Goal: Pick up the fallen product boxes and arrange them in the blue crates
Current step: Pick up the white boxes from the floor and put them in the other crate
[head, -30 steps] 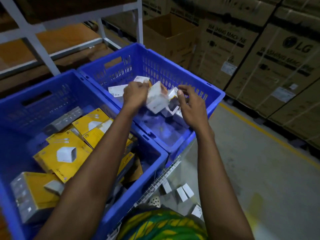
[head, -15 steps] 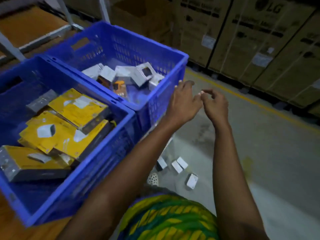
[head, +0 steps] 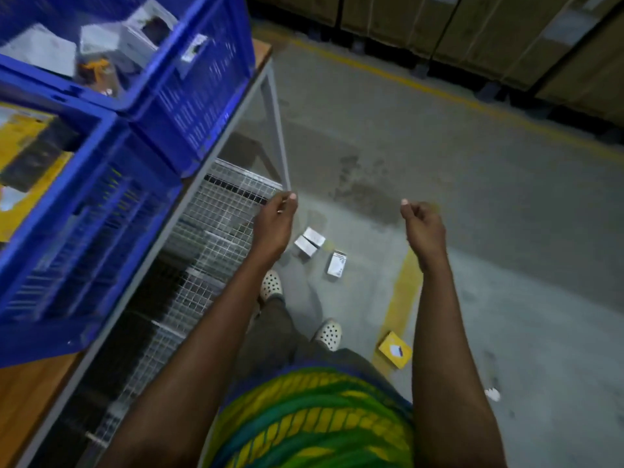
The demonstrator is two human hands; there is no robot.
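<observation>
Stock as I read it:
- crates (head: 202, 106) at 10 o'clock on desk (head: 30, 400), both part-filled.
- Outstanding on floor (head: 506, 231): three white boxes (head: 306, 247) near centre, between hands; yellow box (head: 395, 350) at 5 o'clock.
- Left hand (head: 275, 219), right hand (head: 420, 221): loosely curled, empty, above floor.
- Change since half second ago: hands then touching beside crates, now well apart; view swung down to floor.

We see blue plastic crates (head: 202, 106), a smooth wood table top (head: 30, 400), its grey metal frame (head: 275, 130), wire mesh (head: 216, 224), a rough matt concrete floor (head: 472, 197), smooth white cardboard boxes (head: 309, 243).
</observation>
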